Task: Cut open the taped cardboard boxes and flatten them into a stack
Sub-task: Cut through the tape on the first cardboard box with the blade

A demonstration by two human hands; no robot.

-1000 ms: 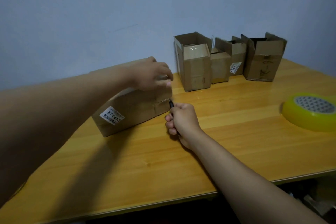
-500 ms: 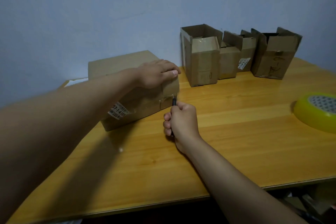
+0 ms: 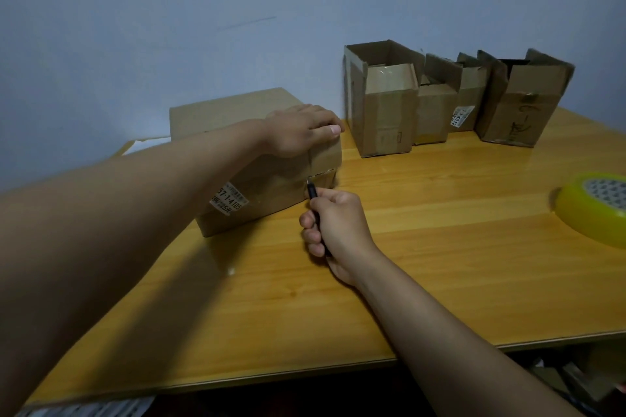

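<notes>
Cardboard box (image 3: pixel 257 159) sits beside the open boxes (image 3: pixel 450 101); my left hand (image 3: pixel 301 129) presses flat on top to steady it while my right hand (image 3: pixel 335 223) grips the knife (image 3: pixel 311 191) against its taped side.

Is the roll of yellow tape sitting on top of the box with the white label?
No, the yellow tape roll lies on the wooden table at the far right, well apart from the labelled box under the left hand.

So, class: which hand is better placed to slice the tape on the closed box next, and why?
The right hand: it grips the cutter, tip at the closed box's taped edge. The left hand only presses the top.
</notes>
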